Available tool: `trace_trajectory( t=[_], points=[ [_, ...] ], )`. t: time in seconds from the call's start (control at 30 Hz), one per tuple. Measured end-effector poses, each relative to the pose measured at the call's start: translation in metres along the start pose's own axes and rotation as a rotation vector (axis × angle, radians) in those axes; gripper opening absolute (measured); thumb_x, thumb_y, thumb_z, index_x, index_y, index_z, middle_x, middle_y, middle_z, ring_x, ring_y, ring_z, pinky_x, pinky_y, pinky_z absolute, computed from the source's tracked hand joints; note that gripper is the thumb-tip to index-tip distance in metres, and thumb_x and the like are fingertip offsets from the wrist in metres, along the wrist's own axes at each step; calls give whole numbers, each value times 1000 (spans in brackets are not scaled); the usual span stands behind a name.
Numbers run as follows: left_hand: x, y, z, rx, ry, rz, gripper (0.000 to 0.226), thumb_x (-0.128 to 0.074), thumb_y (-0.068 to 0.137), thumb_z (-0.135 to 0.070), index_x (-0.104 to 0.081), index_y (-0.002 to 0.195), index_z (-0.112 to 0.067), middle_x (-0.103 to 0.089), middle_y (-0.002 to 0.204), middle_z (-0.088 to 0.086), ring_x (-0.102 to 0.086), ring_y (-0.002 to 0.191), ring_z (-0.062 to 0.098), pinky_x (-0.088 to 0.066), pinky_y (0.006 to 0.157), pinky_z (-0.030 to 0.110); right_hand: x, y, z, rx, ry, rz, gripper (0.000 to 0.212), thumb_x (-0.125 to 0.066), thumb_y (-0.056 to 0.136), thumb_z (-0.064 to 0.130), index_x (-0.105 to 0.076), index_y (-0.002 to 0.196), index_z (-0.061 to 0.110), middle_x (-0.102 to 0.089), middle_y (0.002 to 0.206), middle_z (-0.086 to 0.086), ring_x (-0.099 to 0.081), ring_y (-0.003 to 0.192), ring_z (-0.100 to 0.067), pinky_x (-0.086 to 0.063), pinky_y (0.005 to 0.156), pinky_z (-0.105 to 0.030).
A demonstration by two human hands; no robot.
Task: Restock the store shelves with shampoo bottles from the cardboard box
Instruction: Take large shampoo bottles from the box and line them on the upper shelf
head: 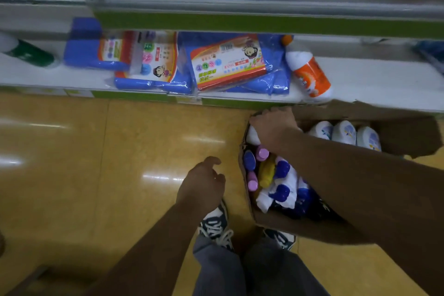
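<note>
An open cardboard box (269, 220) stands on the floor below the low white shelf (374, 79). Inside it lie several bottles: white ones with blue caps (281, 191), a yellow one (266, 173), pink-capped ones (252, 184) and three white bottles (343, 132) at the far side. My right hand (272, 127) reaches into the box's far left corner, its fingers curled around a white bottle (252, 137) that is mostly hidden. My left hand (204, 182) hangs above the floor left of the box, fingers loosely curled and holding nothing.
On the shelf lie blue packs with red labels (228, 62), an orange-and-white bottle (308, 72) on its side and a green bottle (28, 51) at far left. A green-edged shelf sits above. My shoes (216, 226) stand on the glossy yellow floor beside the box.
</note>
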State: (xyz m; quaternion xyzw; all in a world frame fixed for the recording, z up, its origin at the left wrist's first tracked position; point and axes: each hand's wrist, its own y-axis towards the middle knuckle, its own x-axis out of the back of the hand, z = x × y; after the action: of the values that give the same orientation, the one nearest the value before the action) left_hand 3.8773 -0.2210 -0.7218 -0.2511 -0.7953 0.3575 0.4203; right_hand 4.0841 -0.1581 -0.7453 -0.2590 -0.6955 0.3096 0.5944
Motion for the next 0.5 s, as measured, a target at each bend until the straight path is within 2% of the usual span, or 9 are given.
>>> trace_trajectory(
  t=[0.07, 0.17, 0.27, 0.4, 0.5],
  points=[
    [3, -1, -1, 18, -3, 7, 38, -48, 95, -16, -54, 129, -32, -62, 88, -10, -58, 58, 9, -43, 50, 20, -4, -2, -11, 100, -35, -17, 48, -54, 94, 27, -44, 140, 24, -52, 134, -10, -52, 122, -31, -41, 99, -43],
    [5, -6, -6, -7, -38, 29, 40, -47, 94, -15, -53, 131, -32, -61, 101, -7, -53, 57, 5, -40, 48, 19, -15, -7, -26, 179, -83, -81, 50, -57, 93, 31, -42, 139, 23, -55, 131, -10, -56, 116, -30, -47, 90, -36],
    [12, -12, -8, -11, -69, 19, 41, -48, 94, -16, -53, 131, -32, -61, 108, -6, -52, 55, 3, -37, 45, 15, -15, -17, -34, 187, -100, -140, 46, -54, 92, 27, -43, 136, 19, -56, 125, -11, -59, 108, -31, -50, 80, -36],
    [22, -28, -18, -21, -38, 61, 44, -49, 92, -14, -52, 133, -31, -59, 115, -5, -48, 61, 6, -39, 51, 20, 6, -46, -50, 213, -103, -197, 47, -52, 93, 23, -40, 138, 17, -56, 123, -11, -58, 107, -31, -52, 80, -38],
    [40, -49, -40, -55, -25, 34, 42, -51, 91, -13, -54, 130, -29, -59, 110, -5, -56, 76, 12, -46, 63, 24, 34, -81, -63, 234, -84, -259, 43, -50, 97, 27, -42, 139, 18, -58, 122, -9, -58, 108, -28, -48, 79, -36]
  ],
)
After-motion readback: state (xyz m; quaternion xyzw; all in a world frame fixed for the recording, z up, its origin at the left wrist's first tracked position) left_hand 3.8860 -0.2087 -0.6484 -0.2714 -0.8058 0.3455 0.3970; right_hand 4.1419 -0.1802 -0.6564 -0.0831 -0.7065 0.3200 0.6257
